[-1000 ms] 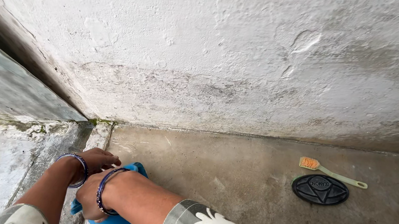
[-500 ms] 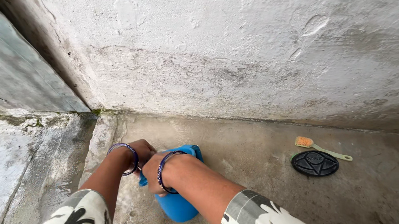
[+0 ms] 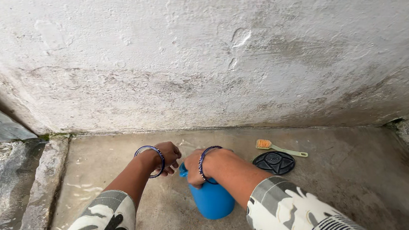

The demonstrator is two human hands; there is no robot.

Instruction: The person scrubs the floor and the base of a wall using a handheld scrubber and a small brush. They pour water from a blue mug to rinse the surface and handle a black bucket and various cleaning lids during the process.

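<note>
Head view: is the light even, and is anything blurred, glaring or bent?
Head view: soft, even daylight, no hard shadows; faint wet sheen on the concrete floor; the blue jug, both hands and the small brush look sharp; wide-angle bowing curves the wall's base line.

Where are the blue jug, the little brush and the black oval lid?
blue jug (image 3: pixel 213 201), head view, on its rounded body.
little brush (image 3: pixel 263 144), head view, on its orange bristles.
black oval lid (image 3: pixel 273 163), head view, on its patterned top.

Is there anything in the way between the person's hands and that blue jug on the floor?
Nothing visible. The right hand already grips the blue jug at its top, and the left hand sits right beside it with only bare floor between.
</note>
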